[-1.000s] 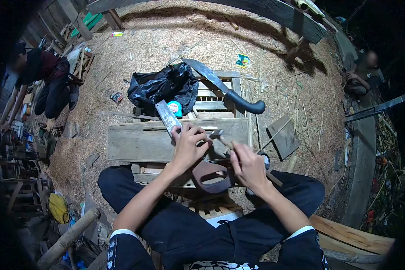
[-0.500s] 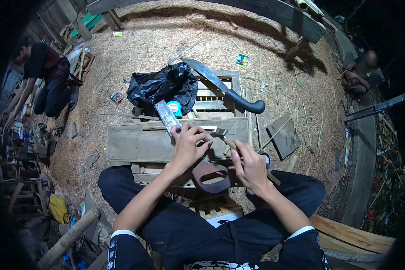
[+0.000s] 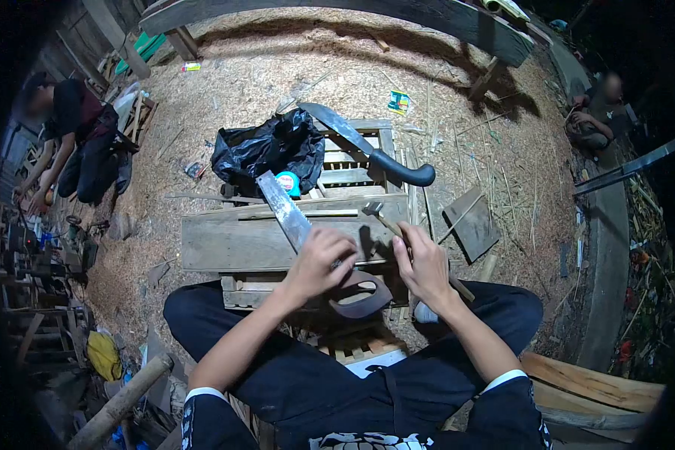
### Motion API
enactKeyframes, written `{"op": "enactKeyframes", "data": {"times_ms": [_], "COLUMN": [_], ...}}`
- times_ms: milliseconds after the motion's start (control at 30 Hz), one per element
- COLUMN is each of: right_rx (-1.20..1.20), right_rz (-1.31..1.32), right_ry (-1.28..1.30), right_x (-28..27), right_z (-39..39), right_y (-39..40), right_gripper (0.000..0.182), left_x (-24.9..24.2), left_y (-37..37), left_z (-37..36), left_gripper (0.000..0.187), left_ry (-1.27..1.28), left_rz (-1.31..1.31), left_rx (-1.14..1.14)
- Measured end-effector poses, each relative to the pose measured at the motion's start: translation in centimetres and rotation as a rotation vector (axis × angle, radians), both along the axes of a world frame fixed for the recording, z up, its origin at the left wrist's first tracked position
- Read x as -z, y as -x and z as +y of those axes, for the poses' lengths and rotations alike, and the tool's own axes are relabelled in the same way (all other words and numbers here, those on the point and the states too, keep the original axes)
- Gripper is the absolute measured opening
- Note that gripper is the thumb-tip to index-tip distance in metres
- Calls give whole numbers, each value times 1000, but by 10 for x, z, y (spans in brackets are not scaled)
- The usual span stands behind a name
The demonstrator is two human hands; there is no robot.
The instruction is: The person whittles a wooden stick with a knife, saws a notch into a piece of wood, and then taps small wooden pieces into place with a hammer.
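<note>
My right hand is closed round the wooden handle of a small hammer, its metal head raised over the board. My left hand lies over the saw, near its brown handle; its fingers are curled and blurred, and whether they grip anything is hidden. The saw blade slants up and left across the board. Beyond it are a blue tape measure, a black plastic bag and a large knife with a black handle.
A slatted wooden crate stands under the bag and knife. A loose wood piece lies at the right. One person crouches at the far left, another sits at the far right. A thick pole juts in at lower left.
My left hand has moved down and right along the saw, uncovering more blade. The hammer head has risen slightly, and my right hand has moved a little higher.
</note>
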State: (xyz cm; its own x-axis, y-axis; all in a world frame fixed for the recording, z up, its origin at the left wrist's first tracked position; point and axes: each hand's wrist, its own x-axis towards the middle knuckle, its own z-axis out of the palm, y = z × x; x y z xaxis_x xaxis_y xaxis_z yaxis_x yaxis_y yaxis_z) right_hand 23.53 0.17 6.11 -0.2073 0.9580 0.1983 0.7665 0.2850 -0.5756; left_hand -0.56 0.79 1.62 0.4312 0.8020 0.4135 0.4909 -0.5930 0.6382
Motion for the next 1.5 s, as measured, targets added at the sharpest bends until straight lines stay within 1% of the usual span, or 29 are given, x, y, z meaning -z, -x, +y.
{"op": "enactKeyframes", "data": {"times_ms": [100,133,167,233,267,300,367,400,533,600,633,733,800,933,1033,1100,1133,1200,1233,1300,1367,1400,1433,1467,1500], "right_rx": [33,56,55,130,154,157,148,139,143,156,154,150,110,90,96,107,98,114,138,149,150,134,131,129,131], "right_rz": [2,18,13,31,45,43,68,69,50,71,73,87,60,71,79,91,100,93,89,114,215,270,272,275,279], "right_ry": [-33,-8,-11,-22,4,0,-16,-42,-37,-49,-52,-61,-116,-128,-73,-58,-58,-26,11,52,88,13,11,-2,-13], "right_x": [4,3,4,6,5,5,7,10,13,14,13,10,12,12,9,8,7,-1,-7,-14,-17,-11,-5,1,7], "right_z": [2,0,-2,-7,-11,-14,-18,-17,-15,-16,-17,-17,-17,-16,-16,-14,-13,-16,-17,-17,-16,-17,-17,-18,-19], "right_y": [-6,-6,-6,-5,-3,-2,1,2,-1,-1,0,2,5,10,15,17,18,18,18,13,5,2,-2,-8,-13], "right_gripper": [29,30,30,31,31,31,31,32,32,32,32,32,32,32,32,33,36,37,39,40,40,40,40,39,38], "left_x": [-1,1,2,3,7,10,15,13,12,10,8,5,4,-4,-8,-8,-11,-17,-16,-13,-12,-13,-15,-15,-13], "left_y": [-9,-11,-12,-15,-14,-15,-14,-12,-10,-4,0,12,21,41,54,56,57,56,53,42,29,23,18,10,7], "left_z": [-22,-27,-30,-36,-36,-34,-35,-35,-36,-35,-37,-40,-45,-51,-58,-61,-62,-61,-61,-56,-51,-50,-49,-49,-46], "left_gripper": [18,24,24,30,36,36,34,42,39,33,33,28,27,25,22,23,23,20,20,17,14,15,17,18,18], "left_ry": [-16,-34,-37,-51,-82,-86,-165,-172,-215,-206,-209,-184,-107,-119,-81,-36,-40,71,67,127,66,113,163,177,181], "left_rz": [98,119,114,168,204,202,281,270,258,247,249,299,332,371,363,270,268,64,65,-83,-113,-143,-168,-207,-199], "left_rx": [119,177,176,184,191,194,208,213,220,229,228,229,223,202,183,157,152,128,126,-22,-51,-53,-53,-96,-91]}}
